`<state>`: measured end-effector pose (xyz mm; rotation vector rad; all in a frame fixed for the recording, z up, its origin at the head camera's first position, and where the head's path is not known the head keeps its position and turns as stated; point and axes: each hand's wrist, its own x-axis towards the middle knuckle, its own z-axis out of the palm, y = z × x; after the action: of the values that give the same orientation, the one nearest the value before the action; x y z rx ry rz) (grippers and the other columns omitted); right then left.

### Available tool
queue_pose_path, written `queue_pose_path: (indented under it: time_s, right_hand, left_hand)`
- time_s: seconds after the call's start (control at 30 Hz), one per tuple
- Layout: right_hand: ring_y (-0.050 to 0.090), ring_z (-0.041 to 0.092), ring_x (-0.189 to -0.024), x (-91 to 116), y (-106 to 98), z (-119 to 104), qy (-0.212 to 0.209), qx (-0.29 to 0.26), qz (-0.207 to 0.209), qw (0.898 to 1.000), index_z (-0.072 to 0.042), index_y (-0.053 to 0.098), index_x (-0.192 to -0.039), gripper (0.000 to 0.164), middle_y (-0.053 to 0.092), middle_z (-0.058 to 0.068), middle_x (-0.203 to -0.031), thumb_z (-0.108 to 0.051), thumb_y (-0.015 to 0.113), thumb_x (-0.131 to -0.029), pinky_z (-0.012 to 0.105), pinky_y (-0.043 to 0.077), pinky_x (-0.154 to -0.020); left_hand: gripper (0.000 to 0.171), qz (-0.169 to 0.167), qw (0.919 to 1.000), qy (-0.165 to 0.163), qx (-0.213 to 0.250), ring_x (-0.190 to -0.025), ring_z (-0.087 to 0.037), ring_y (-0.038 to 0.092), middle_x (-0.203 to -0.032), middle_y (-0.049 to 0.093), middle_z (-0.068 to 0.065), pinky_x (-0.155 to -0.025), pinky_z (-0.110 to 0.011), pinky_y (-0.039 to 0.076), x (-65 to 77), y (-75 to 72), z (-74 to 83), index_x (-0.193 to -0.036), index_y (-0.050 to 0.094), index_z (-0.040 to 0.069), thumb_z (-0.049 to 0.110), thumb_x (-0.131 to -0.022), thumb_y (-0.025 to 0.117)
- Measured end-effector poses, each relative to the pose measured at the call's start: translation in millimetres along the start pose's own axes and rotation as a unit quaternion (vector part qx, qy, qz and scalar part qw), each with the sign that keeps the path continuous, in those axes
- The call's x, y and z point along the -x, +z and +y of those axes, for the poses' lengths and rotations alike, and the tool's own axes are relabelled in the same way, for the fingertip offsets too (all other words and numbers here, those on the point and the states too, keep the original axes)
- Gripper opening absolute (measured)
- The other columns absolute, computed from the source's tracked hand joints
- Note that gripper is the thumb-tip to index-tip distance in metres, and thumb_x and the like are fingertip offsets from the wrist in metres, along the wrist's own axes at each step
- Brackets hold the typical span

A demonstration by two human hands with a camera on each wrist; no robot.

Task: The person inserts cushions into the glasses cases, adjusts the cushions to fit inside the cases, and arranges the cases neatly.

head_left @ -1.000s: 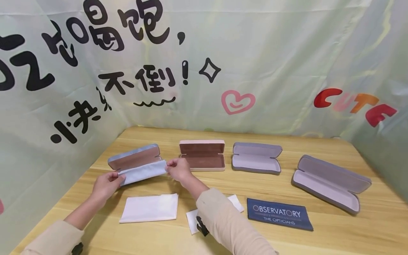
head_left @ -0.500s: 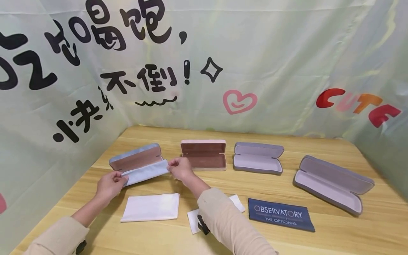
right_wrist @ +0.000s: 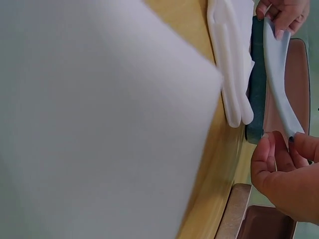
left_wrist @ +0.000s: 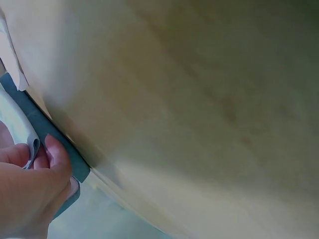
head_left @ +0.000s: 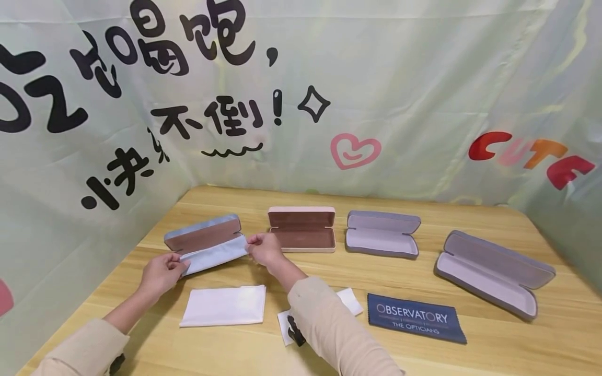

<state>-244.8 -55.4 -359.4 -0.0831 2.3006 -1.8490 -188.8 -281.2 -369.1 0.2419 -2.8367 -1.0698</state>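
Observation:
A folded light blue cleaning cloth stretches lengthwise over the lower half of an open blue glasses case with a brownish-pink lining. My left hand pinches the cloth's left end between thumb and fingers. At its other end, my right hand pinches the right corner. In the right wrist view the cloth sags a little between both hands, over the case's pink inside. Most of the case's lower half is hidden behind the cloth in the head view.
Open cases stand to the right: a pink one, a grey-purple one and a larger grey one. In front lie a folded white cloth, a white cloth partly under my right sleeve, and a navy printed cloth.
The light blue cloth has settled slightly lower over the case, with both hands still pinching its ends. The head view has shifted slightly.

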Motion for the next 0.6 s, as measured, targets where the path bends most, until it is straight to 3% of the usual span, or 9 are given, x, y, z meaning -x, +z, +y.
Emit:
queue_pose_path:
  time_s: [0.37, 0.6]
  right_hand:
    - [0.047, 0.011, -0.055, -4.1, -0.2, 0.3, -0.005, -0.03, -0.019, 0.999, 0.006, 0.06, -0.089, 0.005, 0.049, 0.0, -0.063, 0.003, 0.057, -0.087, 0.015, 0.036, -0.044]
    - [0.042, 0.008, -0.051, -3.7, -1.1, -3.2, -0.025, -0.008, -0.023, 0.999, 0.008, 0.061, -0.091, 0.008, 0.047, -0.001, -0.064, 0.003, 0.057, -0.086, 0.015, 0.036, -0.044]
  left_hand:
    - [0.027, 0.01, 0.9998, 0.013, -0.01, -0.065, -0.012, 0.048, -0.075, 0.06, -0.01, -0.052, -0.023, 0.04, -2.0, 0.7, 0.9, -0.096, 0.057, -0.008, 0.018, -0.089, 0.057]
    - [0.029, 0.024, 0.9995, 0.005, -0.02, -0.068, -0.011, 0.051, -0.081, 0.065, -0.016, -0.055, -0.022, 0.042, -0.9, 2.5, -0.4, -0.095, 0.059, -0.009, 0.019, -0.088, 0.06]
